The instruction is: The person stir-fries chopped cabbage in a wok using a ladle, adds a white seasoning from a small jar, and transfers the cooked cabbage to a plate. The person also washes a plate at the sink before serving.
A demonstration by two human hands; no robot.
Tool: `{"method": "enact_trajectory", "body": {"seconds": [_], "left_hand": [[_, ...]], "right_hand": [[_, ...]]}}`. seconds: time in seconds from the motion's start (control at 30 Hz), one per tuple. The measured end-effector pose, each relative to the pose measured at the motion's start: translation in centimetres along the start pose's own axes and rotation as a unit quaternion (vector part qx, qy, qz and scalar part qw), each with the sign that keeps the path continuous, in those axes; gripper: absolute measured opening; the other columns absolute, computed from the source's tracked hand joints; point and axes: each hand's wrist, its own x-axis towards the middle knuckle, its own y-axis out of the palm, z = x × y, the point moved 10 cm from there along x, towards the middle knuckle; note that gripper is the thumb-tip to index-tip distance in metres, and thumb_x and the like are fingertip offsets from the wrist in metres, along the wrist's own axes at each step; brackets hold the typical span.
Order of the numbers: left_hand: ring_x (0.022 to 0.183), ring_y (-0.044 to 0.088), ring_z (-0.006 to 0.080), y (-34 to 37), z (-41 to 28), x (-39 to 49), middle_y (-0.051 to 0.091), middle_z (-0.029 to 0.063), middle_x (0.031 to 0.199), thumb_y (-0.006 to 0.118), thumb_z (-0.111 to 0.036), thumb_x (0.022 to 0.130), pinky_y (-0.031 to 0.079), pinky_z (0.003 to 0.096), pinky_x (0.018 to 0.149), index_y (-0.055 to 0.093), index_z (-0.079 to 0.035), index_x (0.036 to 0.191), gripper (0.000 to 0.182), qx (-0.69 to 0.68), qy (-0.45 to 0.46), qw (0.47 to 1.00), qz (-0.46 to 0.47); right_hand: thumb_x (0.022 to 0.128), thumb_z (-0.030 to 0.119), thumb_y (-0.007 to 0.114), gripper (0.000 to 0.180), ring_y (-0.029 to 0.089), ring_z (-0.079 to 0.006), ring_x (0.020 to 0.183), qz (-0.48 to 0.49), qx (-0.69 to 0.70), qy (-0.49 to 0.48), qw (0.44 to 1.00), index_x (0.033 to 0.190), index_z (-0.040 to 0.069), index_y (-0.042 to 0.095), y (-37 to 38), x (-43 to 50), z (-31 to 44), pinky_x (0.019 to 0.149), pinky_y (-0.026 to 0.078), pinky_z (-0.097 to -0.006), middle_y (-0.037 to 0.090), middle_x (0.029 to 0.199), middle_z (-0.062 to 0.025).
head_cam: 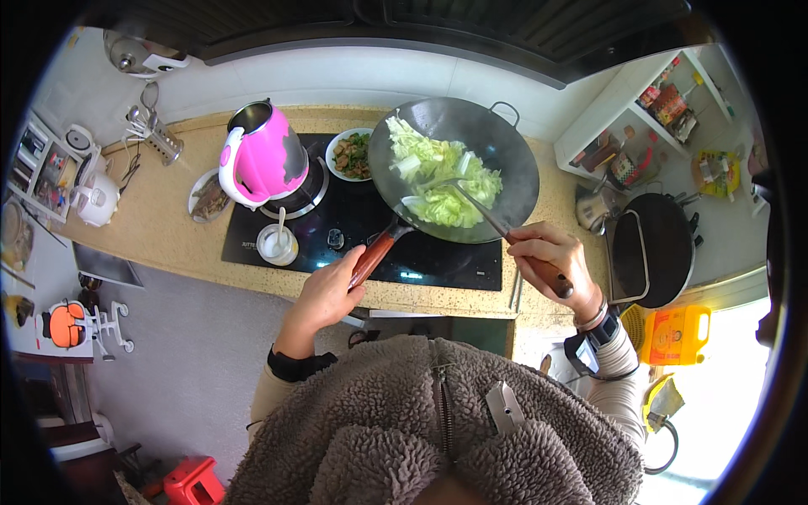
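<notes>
Chopped leafy cabbage [442,170] lies in a large dark wok [517,189] on the right side of a black glass cooktop [435,268]. My left hand [328,293] grips the wok's reddish wooden handle [374,257]. In my right hand [550,259] is a cooking spatula [481,208] with a wooden grip, held from the right rim. Its blade reaches into the cabbage and is partly hidden by the leaves. Faint steam hangs over the wok's right side. Behind the wok's left rim stands a white bowl of cooked meat and green vegetables [352,155].
A pink kettle [271,151] stands on the left burner. Before it is a glass jar of white seasoning [278,246] with a spoon inside. A plate of food [209,197] sits further left. A black pan [656,249] and a yellow oil jug [677,334] are at right.
</notes>
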Motion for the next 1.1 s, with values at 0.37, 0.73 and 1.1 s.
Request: {"method": "enact_trajectory", "body": {"seconds": [0.37,0.73,1.1], "left_hand": [[0.091,0.061,0.0392,0.2,0.5,0.0,0.061,0.0243,0.103,0.065,-0.016,0.078,0.047,0.0422,0.077,0.038,-0.005,0.135,0.064,-0.013,0.016,0.999,-0.033],[0.088,0.062,0.0379,0.5,0.8,-0.1,0.061,0.0244,0.101,0.065,-0.017,0.079,0.047,0.0407,0.076,0.038,-0.004,0.135,0.063,-0.035,-0.003,0.999,-0.023],[0.097,0.058,0.0398,0.8,0.4,-0.2,0.059,0.0235,0.109,0.062,-0.016,0.079,0.046,0.0439,0.081,0.038,-0.003,0.134,0.061,-0.024,-0.014,1.0,-0.009]], "right_hand": [[0.072,-0.002,0.064,0.011,0.065,-0.0237,0.082,0.068,-0.002,0.056,0.996,0.082,0.0,0.065,-3.1,4.2,4.8,0.073,0.051,-0.0323,0.063,0.09,-0.0125],[0.082,0.008,0.061,0.015,0.064,-0.0165,0.054,-0.301,0.052,0.305,0.902,0.086,-0.006,0.062,-20.7,-0.9,-17.6,0.052,0.056,-0.0246,0.065,0.07,-0.0121],[0.081,0.001,0.06,0.014,0.063,-0.0216,0.095,0.008,0.168,0.125,0.978,0.093,0.003,0.067,-5.2,3.3,-11.2,0.082,0.053,-0.0326,0.064,0.102,-0.0098]]}}
